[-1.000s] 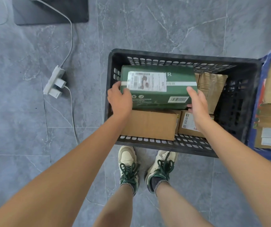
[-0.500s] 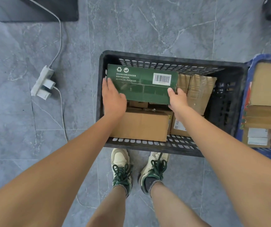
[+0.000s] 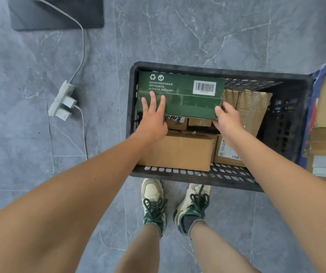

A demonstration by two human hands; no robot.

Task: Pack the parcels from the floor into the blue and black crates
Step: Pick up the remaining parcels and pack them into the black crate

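- While the green parcel [image 3: 180,94] stands on its long edge against the far wall of the black crate [image 3: 197,68], propped on the cartons beneath, it could tip toward the person if the hands let go too soon.
- The left hand [image 3: 153,117] lies flat on its face, fingers [image 3: 153,99] straight and spread, pressing rather than gripping; the right hand [image 3: 227,120] curls round the lower right corner (a light hold, by the look of it).
- A slip at that corner would probably drop the parcel onto the brown carton [image 3: 175,151] in front.
- The blue crate [image 3: 315,79], already loaded, sits just beside on the right.
- The green face carries a recycling symbol, a leaf mark, lines of Chinese print too small to read, and a white barcode label [image 3: 204,88].
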